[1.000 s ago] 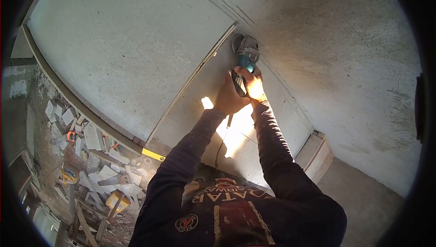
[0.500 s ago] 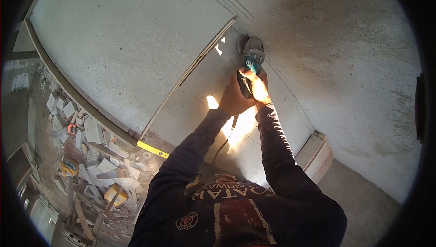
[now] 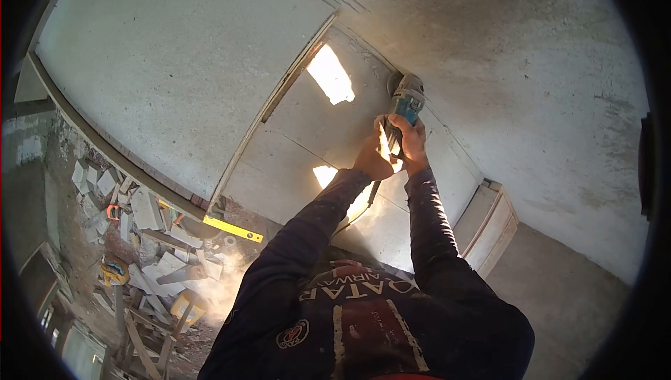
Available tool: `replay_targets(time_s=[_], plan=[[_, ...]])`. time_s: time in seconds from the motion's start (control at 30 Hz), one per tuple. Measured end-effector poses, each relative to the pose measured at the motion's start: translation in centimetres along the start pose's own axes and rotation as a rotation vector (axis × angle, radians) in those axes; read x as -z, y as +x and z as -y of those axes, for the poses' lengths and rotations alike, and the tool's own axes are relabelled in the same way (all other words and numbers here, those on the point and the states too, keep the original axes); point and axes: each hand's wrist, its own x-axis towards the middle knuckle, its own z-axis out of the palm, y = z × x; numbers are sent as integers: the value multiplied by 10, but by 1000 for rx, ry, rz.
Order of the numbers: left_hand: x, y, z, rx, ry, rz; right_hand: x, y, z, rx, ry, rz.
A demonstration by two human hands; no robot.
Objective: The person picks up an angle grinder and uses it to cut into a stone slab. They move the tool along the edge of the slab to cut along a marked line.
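Both of my arms reach forward with a teal and grey angle grinder (image 3: 405,106). My left hand (image 3: 374,157) is wrapped round the rear of its body, where the dark cord leaves it. My right hand (image 3: 412,141) grips the body just behind the grey head. The disc lies at the seam between the pale panelled surface (image 3: 286,158) and the rough plastered wall (image 3: 531,100); how deep it sits there is hidden by the head. Sunlight falls over the hands and partly washes out the left fingers.
A yellow spirit level (image 3: 233,228) lies at the lower edge of the panels. Broken blocks and boards (image 3: 157,268) litter the floor at left, with an orange-handled tool (image 3: 113,212) among them. A box-like ledge (image 3: 487,226) juts out at right.
The grinder and both hands have shifted right and slightly down in the view, along the seam. A bright sunlit patch on the panels shows larger, and haze hangs over the rubble.
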Motion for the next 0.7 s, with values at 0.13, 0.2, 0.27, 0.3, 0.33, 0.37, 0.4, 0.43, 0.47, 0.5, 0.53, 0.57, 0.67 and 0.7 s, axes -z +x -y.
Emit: replay_targets(time_s=[0.13, 0.2, 0.27, 0.3, 0.33, 0.37, 0.4, 0.43, 0.47, 0.5, 0.53, 0.57, 0.67, 0.7], plan=[[-12, 3, -16, -6, 152, 111, 28, -15, -3, -77, 135, -58], [-28, 2, -21, 113, 166, 175, 33, -30, 8, -58, 121, -120], [-27, -3, -39, 147, 129, 259, 41, -45, 12, -91, 139, -179], [-23, -11, -53, 175, 48, 325, 47, -56, 11, -85, 161, -209], [-20, -18, -62, 208, -30, 390, 52, -68, 11, -115, 196, -211], [-22, -27, -60, 212, -16, 411, 54, -78, 12, -142, 234, -210], [-27, -38, -53, 199, 39, 408, 55, -92, 11, -134, 262, -239], [-32, -51, -44, 174, 107, 391, 56, -108, 9, -120, 261, -307], [-37, -61, -37, 137, 194, 363, 55, -121, 11, -111, 255, -370], [-41, -70, -29, 94, 286, 332, 49, -131, 12, -127, 311, -441], [-46, -76, -26, 42, 360, 295, 47, -135, 7, -128, 321, -419], [-51, -78, -22, -15, 422, 253, 47, -134, 4, -124, 328, -390], [-48, -75, -13, -17, 440, 198, 32, -122, 3, -132, 241, -330], [-38, -65, -13, 15, 405, 190, 24, -113, 9, -142, 196, -311]])
